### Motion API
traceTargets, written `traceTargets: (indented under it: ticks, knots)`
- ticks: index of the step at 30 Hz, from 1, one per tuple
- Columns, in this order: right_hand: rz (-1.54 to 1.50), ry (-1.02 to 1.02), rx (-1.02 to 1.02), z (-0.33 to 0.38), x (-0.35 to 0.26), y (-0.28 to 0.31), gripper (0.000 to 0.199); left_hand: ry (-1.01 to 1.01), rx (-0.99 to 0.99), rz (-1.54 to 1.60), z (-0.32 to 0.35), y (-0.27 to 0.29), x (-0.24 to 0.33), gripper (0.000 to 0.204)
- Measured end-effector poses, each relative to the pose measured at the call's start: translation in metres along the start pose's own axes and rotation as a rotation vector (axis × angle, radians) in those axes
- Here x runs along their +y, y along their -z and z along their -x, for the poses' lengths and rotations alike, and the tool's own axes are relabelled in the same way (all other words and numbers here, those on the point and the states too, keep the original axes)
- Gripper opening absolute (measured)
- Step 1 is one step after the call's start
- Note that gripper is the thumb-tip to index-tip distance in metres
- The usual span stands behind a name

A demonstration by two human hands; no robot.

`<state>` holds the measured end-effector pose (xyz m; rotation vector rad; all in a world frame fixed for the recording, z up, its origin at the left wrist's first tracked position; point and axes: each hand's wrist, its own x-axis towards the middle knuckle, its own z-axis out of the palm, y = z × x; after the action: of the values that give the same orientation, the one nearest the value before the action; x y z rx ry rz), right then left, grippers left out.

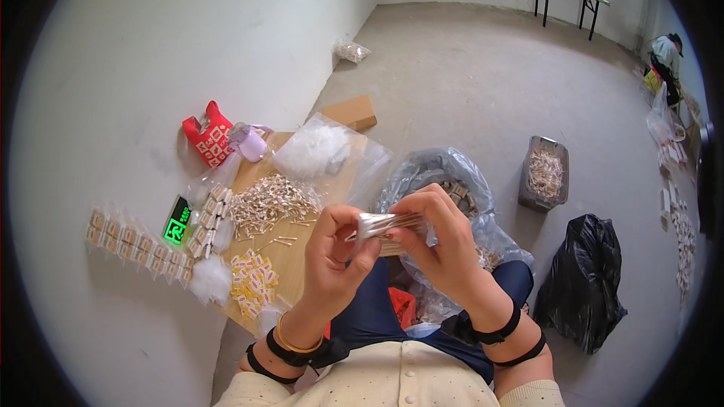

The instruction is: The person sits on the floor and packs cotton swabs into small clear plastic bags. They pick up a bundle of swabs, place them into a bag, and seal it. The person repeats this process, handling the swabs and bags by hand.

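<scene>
Clear plastic packet of thin sticks (pixel 396 223), held between two hands above the lap.
Left hand (pixel 335 252) grips one end between thumb and fingers; right hand (pixel 441 237) pinches the other; whether the packet is closed cannot be told. Work appears partway: a row of filled packets (pixel 139 247), seemingly finished, lies left of the wooden table (pixel 294 260), while its heap of loose cotton swabs (pixel 271 203) and yellow-and-white slips (pixel 254 280) seem left to pack. Farther out, a grey bin (pixel 535 200) holds similar swabs.
</scene>
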<state>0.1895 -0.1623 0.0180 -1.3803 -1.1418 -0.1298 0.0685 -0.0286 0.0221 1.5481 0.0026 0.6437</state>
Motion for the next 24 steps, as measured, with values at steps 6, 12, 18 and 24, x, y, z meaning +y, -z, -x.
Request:
traceTargets:
  ticks: [6,12,18,24]
  knots:
    - [-0.350,-0.185,0.035,0.011,0.004,0.000,0.028,-0.116,0.022,-0.471,-0.004,0.006,0.014,0.032]
    - [-0.575,-0.400,-0.035,0.029,0.011,0.001,0.024,-0.352,-0.013,-0.699,-0.009,0.005,0.018,0.026]
    - [-0.180,-0.046,-0.016,0.025,0.007,0.010,0.022,-0.346,-0.124,-0.704,-0.013,0.008,0.027,0.019]
    - [-0.180,0.053,0.001,0.023,0.005,0.011,0.024,-0.122,-0.098,-0.457,-0.009,0.004,0.021,0.024]
